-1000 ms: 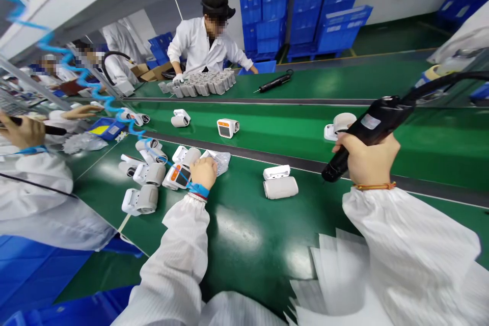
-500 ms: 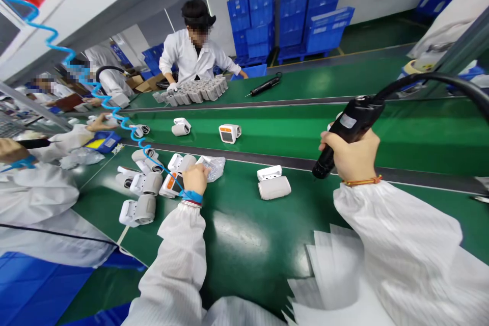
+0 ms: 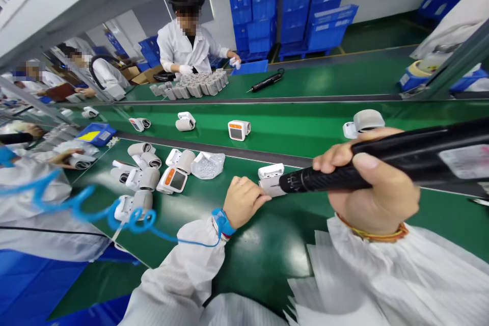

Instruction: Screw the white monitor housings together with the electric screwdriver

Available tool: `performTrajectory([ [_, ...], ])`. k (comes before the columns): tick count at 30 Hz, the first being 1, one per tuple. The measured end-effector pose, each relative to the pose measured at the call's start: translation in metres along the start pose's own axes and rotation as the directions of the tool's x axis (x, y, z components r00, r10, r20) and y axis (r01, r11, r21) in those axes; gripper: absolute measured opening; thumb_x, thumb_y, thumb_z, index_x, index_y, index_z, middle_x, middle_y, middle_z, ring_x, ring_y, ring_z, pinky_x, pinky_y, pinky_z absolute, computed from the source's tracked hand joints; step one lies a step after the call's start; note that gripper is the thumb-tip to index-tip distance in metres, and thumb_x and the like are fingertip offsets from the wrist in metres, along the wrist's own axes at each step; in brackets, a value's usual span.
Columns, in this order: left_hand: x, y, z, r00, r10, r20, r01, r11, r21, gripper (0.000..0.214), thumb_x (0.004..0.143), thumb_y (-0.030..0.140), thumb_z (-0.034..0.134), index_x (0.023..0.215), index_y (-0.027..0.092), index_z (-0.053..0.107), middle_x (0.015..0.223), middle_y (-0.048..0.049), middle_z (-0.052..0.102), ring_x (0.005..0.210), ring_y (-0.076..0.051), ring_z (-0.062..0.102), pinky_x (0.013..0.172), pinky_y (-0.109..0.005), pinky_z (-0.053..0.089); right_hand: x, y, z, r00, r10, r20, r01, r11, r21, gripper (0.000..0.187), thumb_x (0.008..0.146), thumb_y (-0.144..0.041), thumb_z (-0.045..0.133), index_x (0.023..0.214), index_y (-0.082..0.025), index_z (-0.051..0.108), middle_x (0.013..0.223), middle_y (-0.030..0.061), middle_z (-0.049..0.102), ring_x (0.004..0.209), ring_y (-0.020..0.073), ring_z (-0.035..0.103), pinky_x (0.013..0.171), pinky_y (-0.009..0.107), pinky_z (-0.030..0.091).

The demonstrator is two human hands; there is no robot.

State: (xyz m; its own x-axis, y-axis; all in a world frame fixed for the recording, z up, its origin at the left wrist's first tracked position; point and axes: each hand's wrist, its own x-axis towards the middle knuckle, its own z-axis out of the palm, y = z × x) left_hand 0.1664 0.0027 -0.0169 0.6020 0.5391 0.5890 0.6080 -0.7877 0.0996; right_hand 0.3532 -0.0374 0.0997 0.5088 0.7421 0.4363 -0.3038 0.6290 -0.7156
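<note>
Several stacks of blue crates [image 3: 294, 15] stand along the back of the room. Nearer, a green belt [image 3: 298, 135] carries spaced devices [image 3: 237, 131] past the far edge of the green table [image 3: 271, 249]; a co-worker [image 3: 187, 43] stands beyond. The right hand [image 3: 389, 193] grips a black screwdriver [image 3: 407, 150], its tip end over a white unit [image 3: 272, 169] near that edge. The left hand [image 3: 242, 201] curls at the tip; whether its fingers pinch anything, I cannot tell. Towards the table's left edge, a bag [image 3: 209, 165] of small parts lies beside clustered devices.
</note>
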Motion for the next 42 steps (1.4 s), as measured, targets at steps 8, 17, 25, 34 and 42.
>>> performTrajectory([
  [8, 0.0, 0.003, 0.001, 0.999, 0.035, -0.027, -0.035, 0.999, -0.027, 0.031, 0.094, 0.041, 0.054, 0.073, 0.02, 0.063, 0.069, -0.0016, 0.067, 0.071, -0.016, 0.056, 0.066, -0.034, 0.035, -0.014, 0.011, -0.002, 0.988, 0.02, 0.154, -0.017, 1.0, -0.021, 0.02, 0.07, -0.025, 0.067, 0.085, -0.023, 0.054, 0.058, -0.0041, 0.059, 0.049, 0.0148, 0.056, 0.052, 0.033, 0.048],
  [17, 0.0, 0.004, 0.001, 0.999, 0.039, -0.033, -0.042, 0.997, -0.065, 0.031, 0.096, 0.037, 0.05, 0.075, 0.019, 0.064, 0.068, -0.0023, 0.065, 0.07, -0.016, 0.056, 0.065, -0.034, 0.037, -0.014, 0.013, -0.002, 0.978, 0.045, 0.202, -0.034, 0.998, -0.058, 0.023, 0.069, -0.027, 0.067, 0.087, -0.024, 0.052, 0.057, -0.0046, 0.059, 0.048, 0.0141, 0.056, 0.051, 0.031, 0.049],
  [25, 0.002, 0.012, 0.008, 0.999, -0.011, -0.048, 0.007, 0.996, -0.092, 0.026, 0.095, 0.04, 0.05, 0.086, 0.019, 0.062, 0.08, -0.0053, 0.065, 0.08, -0.019, 0.058, 0.072, -0.036, 0.043, -0.016, 0.012, -0.006, 0.972, 0.01, 0.236, 0.0, 0.999, -0.04, 0.022, 0.073, -0.024, 0.067, 0.092, -0.024, 0.055, 0.061, -0.004, 0.06, 0.052, 0.0146, 0.058, 0.053, 0.032, 0.049],
  [34, 0.021, -0.001, 0.048, 0.967, -0.168, 0.191, 0.195, 0.972, -0.133, 0.117, 0.054, 0.042, 0.089, 0.145, 0.017, 0.02, 0.131, -0.0197, 0.045, 0.123, -0.037, 0.05, 0.096, -0.051, 0.049, 0.01, -0.015, -0.01, 0.997, -0.076, 0.016, 0.077, 0.993, -0.084, 0.02, 0.064, -0.022, 0.071, 0.079, -0.024, 0.058, 0.055, -0.0039, 0.054, 0.045, 0.0154, 0.053, 0.046, 0.033, 0.043],
  [42, 0.026, 0.015, 0.037, 0.957, -0.11, 0.267, 0.149, 0.98, -0.129, 0.081, 0.065, 0.043, 0.078, 0.133, 0.022, 0.038, 0.11, -0.0075, 0.056, 0.1, -0.026, 0.061, 0.084, -0.04, 0.055, 0.01, 0.009, -0.018, 0.989, -0.127, 0.07, 0.134, 0.986, -0.102, 0.019, 0.069, -0.018, 0.068, 0.087, -0.02, 0.06, 0.061, -0.0024, 0.06, 0.049, 0.0156, 0.058, 0.05, 0.032, 0.049],
])
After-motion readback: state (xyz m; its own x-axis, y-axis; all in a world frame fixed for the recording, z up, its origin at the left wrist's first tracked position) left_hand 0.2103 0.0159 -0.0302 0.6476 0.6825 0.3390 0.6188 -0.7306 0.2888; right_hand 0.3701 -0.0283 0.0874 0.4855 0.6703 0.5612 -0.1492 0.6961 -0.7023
